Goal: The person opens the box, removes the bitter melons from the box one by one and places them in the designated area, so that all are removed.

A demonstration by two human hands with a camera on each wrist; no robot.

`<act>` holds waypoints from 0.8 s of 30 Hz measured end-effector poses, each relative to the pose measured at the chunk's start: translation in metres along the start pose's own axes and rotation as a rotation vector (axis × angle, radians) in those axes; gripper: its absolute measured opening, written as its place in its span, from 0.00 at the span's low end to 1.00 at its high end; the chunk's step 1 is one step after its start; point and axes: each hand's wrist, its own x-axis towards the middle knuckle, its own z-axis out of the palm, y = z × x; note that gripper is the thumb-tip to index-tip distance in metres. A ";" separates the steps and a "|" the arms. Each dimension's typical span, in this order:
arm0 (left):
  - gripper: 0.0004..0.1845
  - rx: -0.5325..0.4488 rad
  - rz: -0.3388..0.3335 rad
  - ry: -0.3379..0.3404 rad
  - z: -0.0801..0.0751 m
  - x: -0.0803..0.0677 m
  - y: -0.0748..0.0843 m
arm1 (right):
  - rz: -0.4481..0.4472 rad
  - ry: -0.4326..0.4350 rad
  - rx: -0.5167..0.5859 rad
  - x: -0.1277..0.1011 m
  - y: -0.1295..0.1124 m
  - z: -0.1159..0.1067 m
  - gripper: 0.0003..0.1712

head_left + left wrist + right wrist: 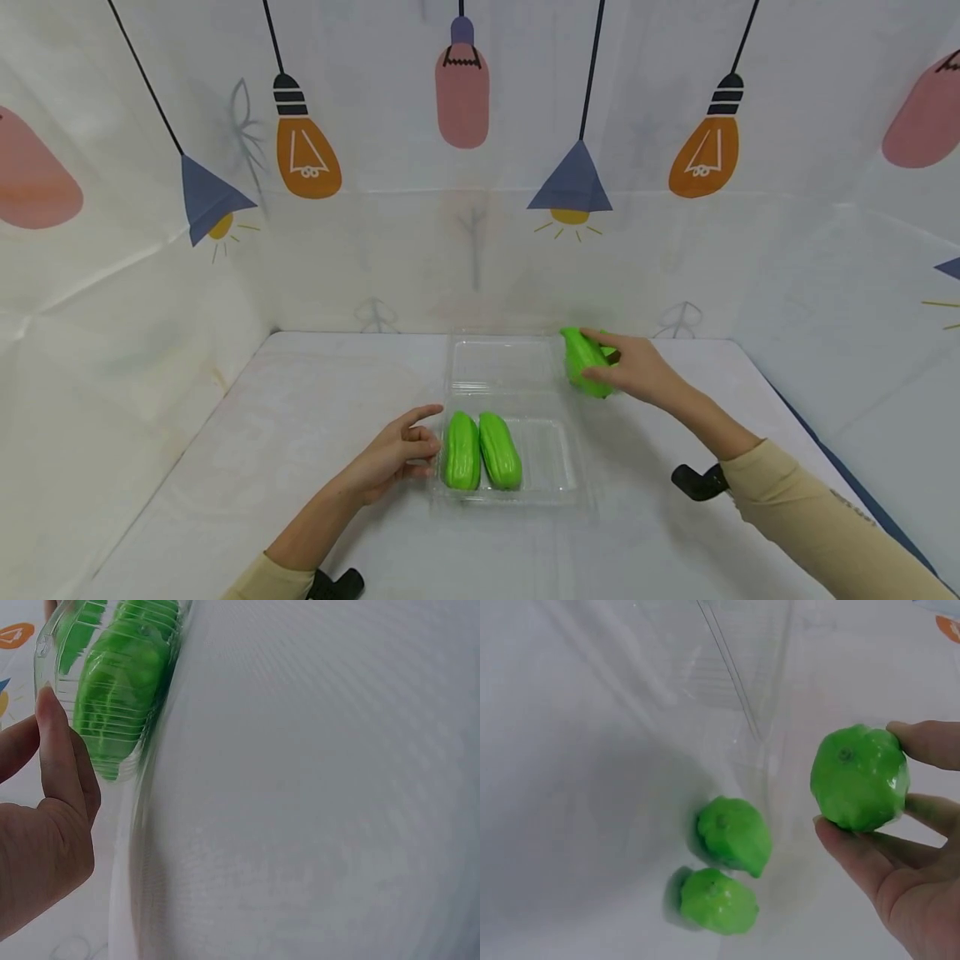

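Note:
A clear plastic clamshell tray [551,467] lies open on the white table, its lid [498,362] folded back. Two green ridged gourds [461,450] [500,450] lie side by side in the tray's left part; they also show in the right wrist view [733,835] [718,901]. My right hand [626,367] grips a third green gourd [583,360] [860,778] just right of the lid, fingers curled round it. My left hand [401,454] rests against the tray's left edge [45,656] with loose fingers, holding nothing.
The table [300,433] is boxed in by white cloth walls printed with lamps at left, back and right. Black wrist straps [697,482] [337,583] show near both sleeves. Bare table lies left and right of the tray.

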 end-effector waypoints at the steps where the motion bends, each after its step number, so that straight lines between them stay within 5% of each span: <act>1: 0.38 0.000 0.001 0.000 0.000 0.000 0.000 | 0.002 0.003 0.001 0.001 0.002 -0.001 0.41; 24: 0.38 0.011 -0.008 0.013 0.002 0.000 0.001 | 0.063 0.005 0.041 0.015 0.038 -0.027 0.43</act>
